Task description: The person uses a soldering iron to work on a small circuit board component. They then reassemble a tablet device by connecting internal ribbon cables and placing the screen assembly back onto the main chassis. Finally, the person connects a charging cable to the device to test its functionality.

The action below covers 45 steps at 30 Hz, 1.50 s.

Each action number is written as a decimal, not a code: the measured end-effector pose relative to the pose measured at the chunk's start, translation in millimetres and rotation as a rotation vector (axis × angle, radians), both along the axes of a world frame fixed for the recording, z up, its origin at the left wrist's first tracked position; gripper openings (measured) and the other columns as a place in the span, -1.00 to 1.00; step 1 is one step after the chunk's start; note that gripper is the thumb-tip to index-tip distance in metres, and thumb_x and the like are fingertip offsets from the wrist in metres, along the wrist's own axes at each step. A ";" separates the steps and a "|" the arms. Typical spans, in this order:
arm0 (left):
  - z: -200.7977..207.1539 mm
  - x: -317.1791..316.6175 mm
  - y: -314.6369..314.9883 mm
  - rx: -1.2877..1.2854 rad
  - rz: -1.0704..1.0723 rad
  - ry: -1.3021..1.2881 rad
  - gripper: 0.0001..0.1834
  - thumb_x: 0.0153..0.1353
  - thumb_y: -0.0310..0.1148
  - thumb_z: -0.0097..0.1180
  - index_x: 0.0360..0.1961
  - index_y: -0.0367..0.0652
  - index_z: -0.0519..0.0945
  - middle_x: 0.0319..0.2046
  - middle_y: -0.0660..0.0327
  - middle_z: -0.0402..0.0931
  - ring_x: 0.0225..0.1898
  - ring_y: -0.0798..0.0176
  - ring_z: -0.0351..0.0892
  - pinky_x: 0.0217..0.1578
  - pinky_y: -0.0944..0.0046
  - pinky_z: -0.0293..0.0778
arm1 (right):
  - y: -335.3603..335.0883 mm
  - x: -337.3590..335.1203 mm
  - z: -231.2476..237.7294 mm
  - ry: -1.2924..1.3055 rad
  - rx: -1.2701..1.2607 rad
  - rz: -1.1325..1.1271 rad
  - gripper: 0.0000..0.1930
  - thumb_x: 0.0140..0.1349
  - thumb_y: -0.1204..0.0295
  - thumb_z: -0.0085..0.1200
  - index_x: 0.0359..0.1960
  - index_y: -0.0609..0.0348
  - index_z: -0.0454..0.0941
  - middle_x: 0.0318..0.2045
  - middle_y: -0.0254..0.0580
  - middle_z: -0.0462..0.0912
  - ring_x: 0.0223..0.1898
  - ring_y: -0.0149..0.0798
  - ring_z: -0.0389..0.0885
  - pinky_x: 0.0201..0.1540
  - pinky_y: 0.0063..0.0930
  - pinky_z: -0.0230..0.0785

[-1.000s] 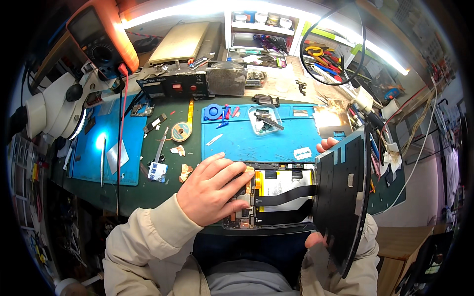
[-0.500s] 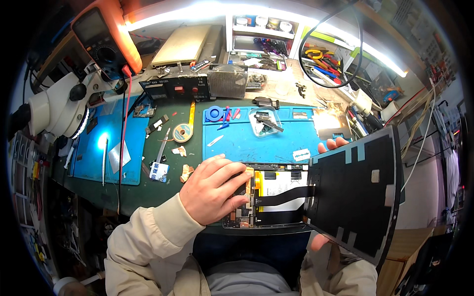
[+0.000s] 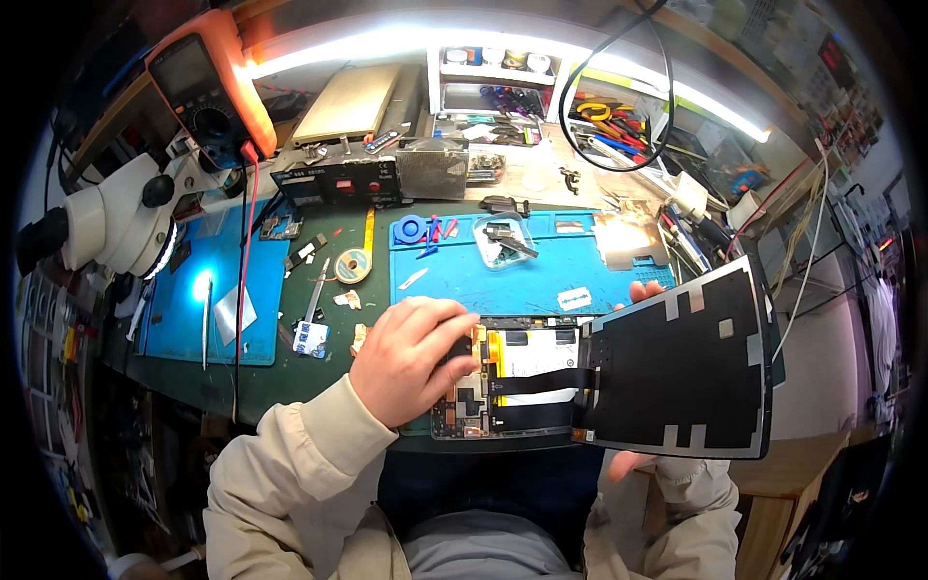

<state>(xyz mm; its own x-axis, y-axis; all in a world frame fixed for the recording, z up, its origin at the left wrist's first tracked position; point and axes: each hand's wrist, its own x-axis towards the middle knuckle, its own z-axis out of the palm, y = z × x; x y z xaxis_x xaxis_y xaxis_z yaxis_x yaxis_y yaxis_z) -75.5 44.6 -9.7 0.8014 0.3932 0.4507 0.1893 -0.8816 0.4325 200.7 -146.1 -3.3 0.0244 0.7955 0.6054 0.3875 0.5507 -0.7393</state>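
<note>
An opened tablet lies at the front edge of the bench, its white battery and circuit board exposed. My left hand rests over its left end, fingers bent together onto the board side; what lies beneath the fingertips is hidden. The detached screen, black backing facing me, leans out to the right. A black flex cable still joins it to the body. Behind this panel, my right hand grips it, with fingertips showing past the far edge and the thumb below the near edge.
A blue repair mat beyond the tablet carries a clear tub of small parts and a blade. Leftward are a tape roll, tweezers, a microscope and an orange multimeter. A black cable loop hangs overhead.
The screen has tipped down to the right and lies flatter, carried by my right hand. My left hand stays at the tablet's left end, its fingers a little more bent.
</note>
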 end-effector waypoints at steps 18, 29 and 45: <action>-4.5 38.3 35.4 -0.385 -0.010 0.101 -0.87 0.29 -0.47 0.31 -0.18 -0.17 0.82 -0.38 0.24 0.57 -0.29 0.23 0.49 -0.22 0.22 0.45 | -4.8 6.8 -24.4 0.052 0.056 -0.024 0.73 -0.33 -0.43 0.61 0.68 -0.20 -0.53 0.60 0.19 -0.02 0.63 0.21 0.05 0.62 0.31 -0.07; -3.9 39.2 33.8 -0.353 -0.001 0.089 -0.87 0.28 -0.47 0.31 -0.19 -0.18 0.81 -0.39 0.22 0.57 -0.27 0.20 0.51 -0.20 0.21 0.45 | -0.2 -7.5 -15.7 0.128 0.078 -0.076 0.75 -0.39 -0.43 0.63 0.69 -0.17 -0.46 0.59 0.16 0.03 0.60 0.21 0.13 0.59 0.23 0.06; 4.9 48.4 38.5 -0.477 0.004 0.166 -0.84 0.25 -0.35 0.41 -0.21 -0.19 0.82 -0.38 0.23 0.70 -0.41 0.33 0.52 -0.34 0.28 0.48 | -4.7 4.5 -18.0 0.054 0.048 -0.006 0.78 -0.39 -0.38 0.65 0.68 -0.16 -0.54 0.62 0.16 -0.03 0.62 0.20 0.08 0.62 0.22 -0.05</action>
<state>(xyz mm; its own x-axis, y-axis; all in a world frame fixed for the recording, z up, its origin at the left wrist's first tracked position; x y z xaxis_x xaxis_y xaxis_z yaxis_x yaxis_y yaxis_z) -27.2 83.1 -4.9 0.8453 0.5272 0.0866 0.2925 -0.5923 0.7507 205.3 -150.8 -21.3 0.0628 0.7651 0.6409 0.3517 0.5840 -0.7316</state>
